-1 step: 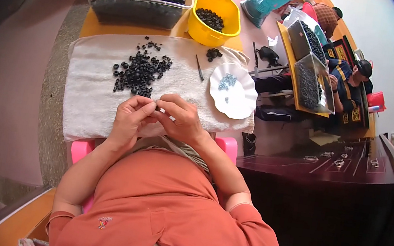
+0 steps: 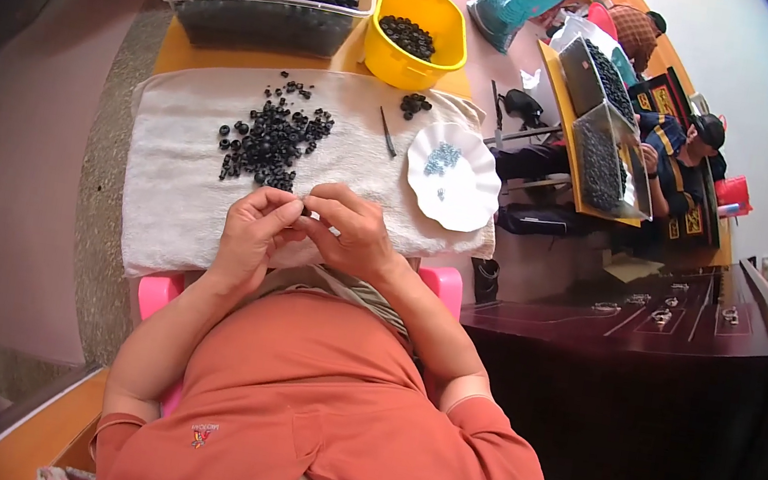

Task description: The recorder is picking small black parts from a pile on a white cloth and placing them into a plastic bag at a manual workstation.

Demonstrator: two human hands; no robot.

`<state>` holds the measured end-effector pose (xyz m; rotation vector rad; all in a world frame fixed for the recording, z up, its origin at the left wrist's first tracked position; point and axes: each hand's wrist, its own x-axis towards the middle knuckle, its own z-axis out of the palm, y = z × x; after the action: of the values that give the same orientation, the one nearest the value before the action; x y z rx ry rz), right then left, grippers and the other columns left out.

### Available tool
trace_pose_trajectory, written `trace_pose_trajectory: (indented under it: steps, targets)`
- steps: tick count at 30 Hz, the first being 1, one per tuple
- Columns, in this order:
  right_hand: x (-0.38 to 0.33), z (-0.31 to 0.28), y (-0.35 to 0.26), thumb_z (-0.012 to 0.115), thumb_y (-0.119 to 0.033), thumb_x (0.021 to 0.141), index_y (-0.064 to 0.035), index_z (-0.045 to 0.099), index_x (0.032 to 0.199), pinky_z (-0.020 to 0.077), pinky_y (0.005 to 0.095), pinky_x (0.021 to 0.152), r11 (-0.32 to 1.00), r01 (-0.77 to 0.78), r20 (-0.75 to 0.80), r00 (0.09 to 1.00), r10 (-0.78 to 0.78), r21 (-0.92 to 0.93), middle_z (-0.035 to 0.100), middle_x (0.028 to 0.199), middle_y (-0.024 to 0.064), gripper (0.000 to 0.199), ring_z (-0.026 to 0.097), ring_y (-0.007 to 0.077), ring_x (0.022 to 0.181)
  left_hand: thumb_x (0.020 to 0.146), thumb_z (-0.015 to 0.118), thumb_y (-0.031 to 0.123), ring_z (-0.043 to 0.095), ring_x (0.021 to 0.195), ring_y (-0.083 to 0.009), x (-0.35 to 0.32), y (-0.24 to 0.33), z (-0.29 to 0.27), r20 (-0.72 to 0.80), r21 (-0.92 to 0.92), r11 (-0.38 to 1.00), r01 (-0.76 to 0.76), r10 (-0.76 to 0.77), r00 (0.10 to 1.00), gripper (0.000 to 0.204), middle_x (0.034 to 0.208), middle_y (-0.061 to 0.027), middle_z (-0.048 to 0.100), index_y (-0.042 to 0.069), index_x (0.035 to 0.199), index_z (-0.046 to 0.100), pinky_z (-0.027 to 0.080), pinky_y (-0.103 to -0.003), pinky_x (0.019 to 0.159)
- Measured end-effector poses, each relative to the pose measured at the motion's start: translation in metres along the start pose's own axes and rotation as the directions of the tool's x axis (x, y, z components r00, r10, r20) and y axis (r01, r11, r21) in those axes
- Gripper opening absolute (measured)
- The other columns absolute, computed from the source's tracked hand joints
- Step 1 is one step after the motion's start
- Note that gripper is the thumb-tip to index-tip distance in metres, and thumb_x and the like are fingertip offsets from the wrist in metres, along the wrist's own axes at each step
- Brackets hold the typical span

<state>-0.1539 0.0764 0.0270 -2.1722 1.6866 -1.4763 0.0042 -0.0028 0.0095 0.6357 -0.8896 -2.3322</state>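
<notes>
My left hand [image 2: 254, 225] and my right hand [image 2: 351, 235] meet at the near side of the white cloth, fingertips pinched together. Between them is a small black piece [image 2: 306, 211], mostly covered by the fingers, so its exact shape does not show. Just beyond my hands lies a loose pile of small black ring-like parts [image 2: 272, 141]. To the right of the pile are dark tweezers [image 2: 388, 133] and a small cluster of black rings [image 2: 415, 105]. A white scalloped plate [image 2: 468, 198] holds tiny clear bluish pieces [image 2: 443, 158].
The white cloth [image 2: 173, 201] covers the table in front of me. At its far side stand a clear bin [image 2: 262, 25] full of black rings and a yellow tub [image 2: 408, 71] with some inside. Rightward, a person [image 2: 679, 164] sits by other clear bins [image 2: 600, 172].
</notes>
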Motion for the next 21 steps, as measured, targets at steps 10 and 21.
trace_pose_trajectory:
  steps: [10, 21]
  targets:
    - [-0.008, -0.001, 0.000, 0.071, 0.000, 0.081, 0.0008, 0.064, 0.098, 0.0528, 0.0324, 0.059, 0.999, -0.010, -0.005, 1.000, 0.010, 0.032, 0.065, 0.092, 0.0149, 0.018, 0.066, 0.0272, 0.071, 0.090, 0.066, 0.012, 0.063, 0.081, -0.0100, -0.001, 0.010, -0.001, 0.017, 0.011, 0.982, 0.187, -0.187, 0.982, 0.009, 0.091, -0.0005, 0.066, 0.010, 0.098, 0.063, 0.054, -0.028, 0.076]
    - [-0.020, -0.080, 0.017, 0.074, 0.001, 0.077, -0.0001, 0.068, 0.091, 0.0533, 0.0295, 0.059, 0.949, -0.263, -0.057, 0.965, 0.257, -0.177, 0.068, 0.087, 0.0128, 0.016, 0.069, 0.0214, 0.070, 0.089, 0.067, 0.009, 0.065, 0.080, -0.0121, -0.003, 0.007, 0.000, 0.041, -0.045, 0.983, 0.179, -0.177, 0.983, 0.014, 0.094, -0.0051, 0.069, 0.008, 0.103, 0.064, 0.057, -0.027, 0.074]
